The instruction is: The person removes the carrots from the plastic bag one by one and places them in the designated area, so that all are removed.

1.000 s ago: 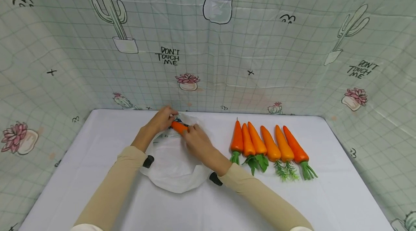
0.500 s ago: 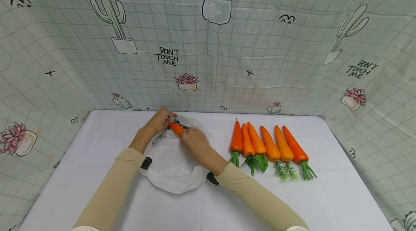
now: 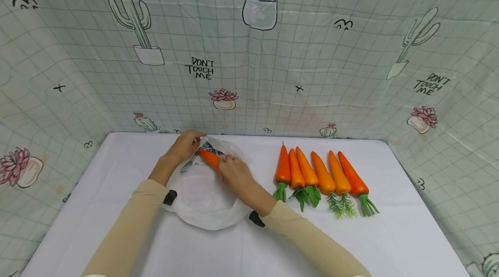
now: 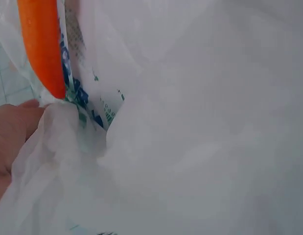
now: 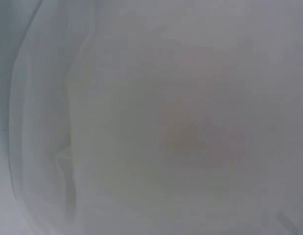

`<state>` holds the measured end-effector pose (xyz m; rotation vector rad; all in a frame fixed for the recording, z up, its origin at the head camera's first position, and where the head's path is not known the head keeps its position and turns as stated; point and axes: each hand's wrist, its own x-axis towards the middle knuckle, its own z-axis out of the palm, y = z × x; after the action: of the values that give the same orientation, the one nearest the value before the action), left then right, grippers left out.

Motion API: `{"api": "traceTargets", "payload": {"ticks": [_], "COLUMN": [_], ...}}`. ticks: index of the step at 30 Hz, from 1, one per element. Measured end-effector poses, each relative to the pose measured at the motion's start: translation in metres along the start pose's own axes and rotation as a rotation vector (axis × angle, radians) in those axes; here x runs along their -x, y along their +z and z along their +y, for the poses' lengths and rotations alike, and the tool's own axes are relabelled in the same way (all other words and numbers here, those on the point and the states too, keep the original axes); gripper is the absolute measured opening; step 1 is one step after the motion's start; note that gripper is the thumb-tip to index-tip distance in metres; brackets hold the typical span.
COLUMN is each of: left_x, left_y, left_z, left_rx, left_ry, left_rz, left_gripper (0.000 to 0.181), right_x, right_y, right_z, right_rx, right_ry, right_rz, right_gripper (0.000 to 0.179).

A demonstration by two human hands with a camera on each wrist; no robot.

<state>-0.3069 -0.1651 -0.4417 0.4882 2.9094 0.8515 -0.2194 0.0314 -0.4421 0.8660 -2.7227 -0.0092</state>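
Note:
In the head view a white plastic bag with dark blue and green print lies spread at the middle left of the table. At its far edge my left hand pinches the plastic. My right hand grips an orange carrot by its thick end, its narrow tip pointing up and left toward the left hand. Seen from the left wrist, the carrot hangs tip-down beside the bag's printed edge, close over the left fingers. Bag plastic fills the right wrist view and hides the right hand there.
Several carrots with green tops, among them a red-orange carrot, lie in a row on the white table to the right. A black band shows at the right wrist. A cactus-print cloth hangs behind the table.
My left hand has shifted a little left with the bag's edge, uncovering more print. The carrot has moved slightly left and toward me in my right hand.

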Motion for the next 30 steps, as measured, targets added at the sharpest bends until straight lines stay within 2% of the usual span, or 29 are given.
{"api": "traceTargets", "payload": {"ticks": [5,14,21,25,30], "left_x": [0.005,0.017,0.028,0.036,0.045], "left_y": [-0.006,-0.015,-0.018,-0.018,-0.019], "left_z": [-0.004,-0.002,0.003,0.005,0.005], "left_rx": [0.055,0.066,0.053,0.052,0.062], "left_ry": [0.04,0.083,0.062,0.057,0.046], "left_rz": [0.02,0.05,0.046,0.059,0.079], "left_gripper": [0.043,0.035,0.036,0.036,0.035], "right_x": [0.006,0.013,0.018,0.02,0.022], "right_y": [-0.008,-0.011,-0.014,-0.016,-0.016], "right_z": [0.002,0.011,0.016,0.02,0.028], "right_rx": [-0.1,-0.296,-0.525,-0.613,-0.741], "right_ry": [0.016,0.046,0.117,0.168,0.183], "right_rz": [0.011,0.064,0.094,0.109,0.143], "right_gripper": [0.026,0.033,0.044,0.047,0.047]}}
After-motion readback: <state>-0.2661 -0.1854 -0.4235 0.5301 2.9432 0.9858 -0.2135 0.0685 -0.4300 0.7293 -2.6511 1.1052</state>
